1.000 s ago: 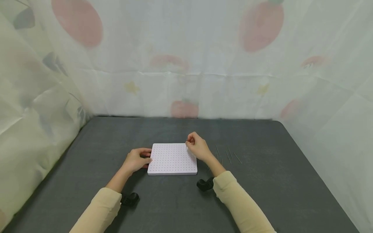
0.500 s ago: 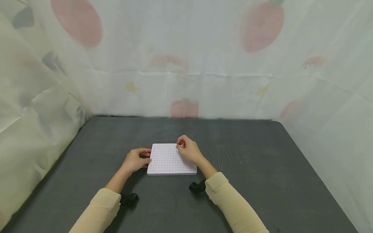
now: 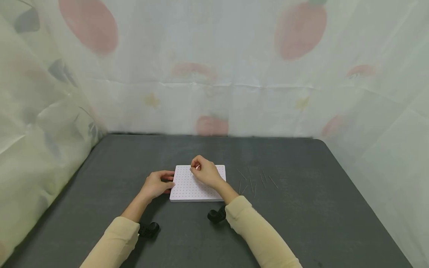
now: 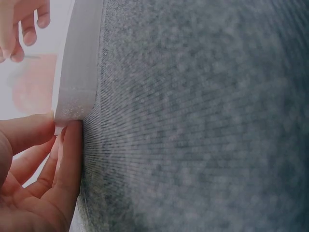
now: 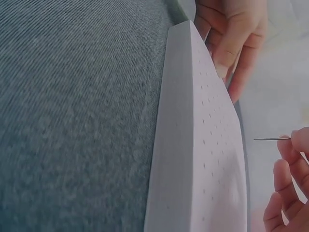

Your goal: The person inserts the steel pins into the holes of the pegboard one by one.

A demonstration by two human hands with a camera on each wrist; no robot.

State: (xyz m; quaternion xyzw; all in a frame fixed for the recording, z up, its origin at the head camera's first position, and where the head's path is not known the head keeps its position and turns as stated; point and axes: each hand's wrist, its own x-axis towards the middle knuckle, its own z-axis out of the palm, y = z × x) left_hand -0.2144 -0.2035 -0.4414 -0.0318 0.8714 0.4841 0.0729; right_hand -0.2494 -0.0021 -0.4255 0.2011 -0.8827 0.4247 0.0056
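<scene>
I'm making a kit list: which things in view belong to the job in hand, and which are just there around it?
Part of the job:
white perforated board, held by the left hand
thin pin, pinched by the right hand
loose pins beside the board, probably

Just around it:
dark table
printed curtain
black devices at the wrists

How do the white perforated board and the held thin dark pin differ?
The white perforated board is broad; the thin dark pin is needle-like. The board lies on the dark grey table; the pin is above the board. Both are held: board by left hand, pin by right hand.
</scene>
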